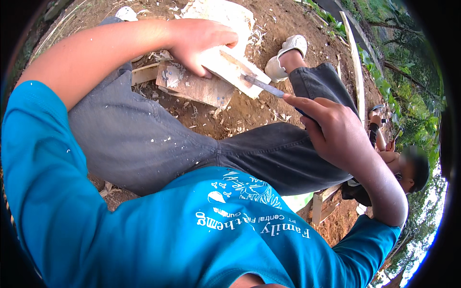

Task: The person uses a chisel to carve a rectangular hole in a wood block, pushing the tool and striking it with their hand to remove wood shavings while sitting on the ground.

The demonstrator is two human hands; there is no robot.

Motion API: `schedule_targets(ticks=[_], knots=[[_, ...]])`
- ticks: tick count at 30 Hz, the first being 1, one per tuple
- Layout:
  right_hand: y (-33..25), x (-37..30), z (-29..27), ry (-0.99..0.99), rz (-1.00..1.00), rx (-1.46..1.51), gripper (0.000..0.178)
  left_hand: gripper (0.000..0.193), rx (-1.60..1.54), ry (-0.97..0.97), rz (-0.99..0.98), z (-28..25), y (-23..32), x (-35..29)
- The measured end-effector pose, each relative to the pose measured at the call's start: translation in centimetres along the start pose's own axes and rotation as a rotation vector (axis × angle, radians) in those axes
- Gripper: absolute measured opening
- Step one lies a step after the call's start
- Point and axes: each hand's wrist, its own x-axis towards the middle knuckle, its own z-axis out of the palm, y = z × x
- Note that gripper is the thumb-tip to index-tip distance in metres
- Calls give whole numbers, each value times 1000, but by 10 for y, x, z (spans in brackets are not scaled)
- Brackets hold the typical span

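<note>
My left hand (199,45) is closed over the near side of a pale wooden piece (216,61), thumb pointing down its edge. A long recess runs along the upper face of the wood. My right hand (331,122) is wrapped round the dark handle of a narrow-bladed carving tool (264,87), index finger stretched along towards the blade. The blade's end lies on the wood at the right end of the recess. Whether it is a knife or a chisel I cannot tell. A brown board (192,85) with blue spots lies below the wooden piece.
A large pale slab of wood (240,14) lies beyond my left hand. Wood shavings are scattered over the brown soil (230,115). My leg ends in a white clog (294,45). A long wooden strip (354,67) lies at the right. Another person (401,168) sits at the far right.
</note>
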Motion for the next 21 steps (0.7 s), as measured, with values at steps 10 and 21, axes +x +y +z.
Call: schedule_targets(ticks=[10, 21], knots=[[8, 3, 25, 99, -22, 90, 39, 68, -40, -37, -114, 0, 5, -1], [23, -4, 50, 197, -48, 307, 40, 37, -168, 250, -199, 13, -17, -10]])
